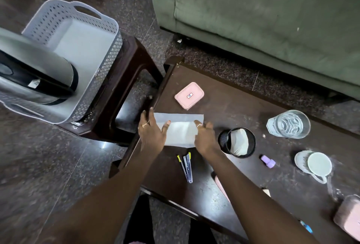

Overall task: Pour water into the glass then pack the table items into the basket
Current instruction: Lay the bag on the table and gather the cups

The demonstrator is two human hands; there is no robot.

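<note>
Gripping paper (180, 133) — left hand (151, 135), right hand (205, 139)

Two hands: one left hand (152, 134), one right hand (204, 138). One sheet of paper (181, 132). From it: one basket (78, 16) at ten o'clock with one kettle (39, 68) inside, one pink box (189, 95) at twelve, one mesh cup (224, 138) and one glass (288, 125) at three, one purple bottle (268, 161) and one mug (313, 165) at four, one stapler (186, 167) at six.
</note>
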